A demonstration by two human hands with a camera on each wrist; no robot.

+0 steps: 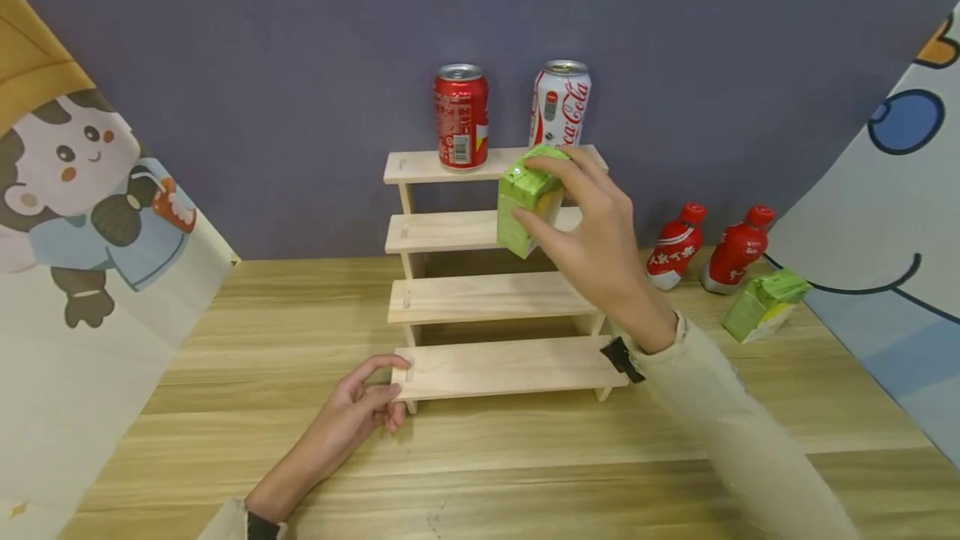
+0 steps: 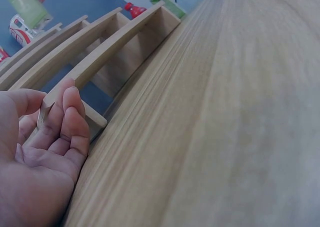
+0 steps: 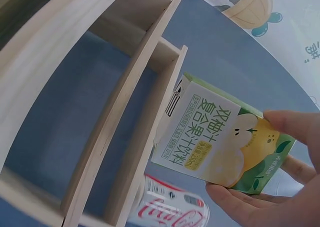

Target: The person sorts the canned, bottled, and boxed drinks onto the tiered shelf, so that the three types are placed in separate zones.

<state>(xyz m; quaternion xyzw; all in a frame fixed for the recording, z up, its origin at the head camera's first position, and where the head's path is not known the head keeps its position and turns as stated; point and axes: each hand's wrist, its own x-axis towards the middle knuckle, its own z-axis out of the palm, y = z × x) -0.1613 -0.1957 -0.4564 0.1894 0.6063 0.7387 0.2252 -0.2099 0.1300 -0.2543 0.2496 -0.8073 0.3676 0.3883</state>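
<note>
My right hand (image 1: pixel 592 232) grips a green juice carton (image 1: pixel 525 207) near its top, between thumb and fingers, in front of the upper steps of a wooden stepped rack (image 1: pixel 510 367). In the right wrist view the juice carton (image 3: pixel 215 137) shows yellow fruit on its face. With thumb and fingers, my left hand (image 1: pixel 360 398) pinches the left end of the rack's lowest step; the left wrist view shows the hand (image 2: pixel 50 142) around that corner. On the top step stand a red can (image 1: pixel 461 119) and a white Coca-Cola can (image 1: pixel 562 102), the latter partly behind the carton.
Two red-capped bottles (image 1: pixel 675 248) (image 1: pixel 738 250) stand on the wooden table (image 1: pixel 300 315) right of the rack. A second green carton (image 1: pixel 767 305) is beside them. A grey-blue wall (image 1: pixel 300 65) rises behind, with printed panels (image 1: pixel 82 215) at the sides.
</note>
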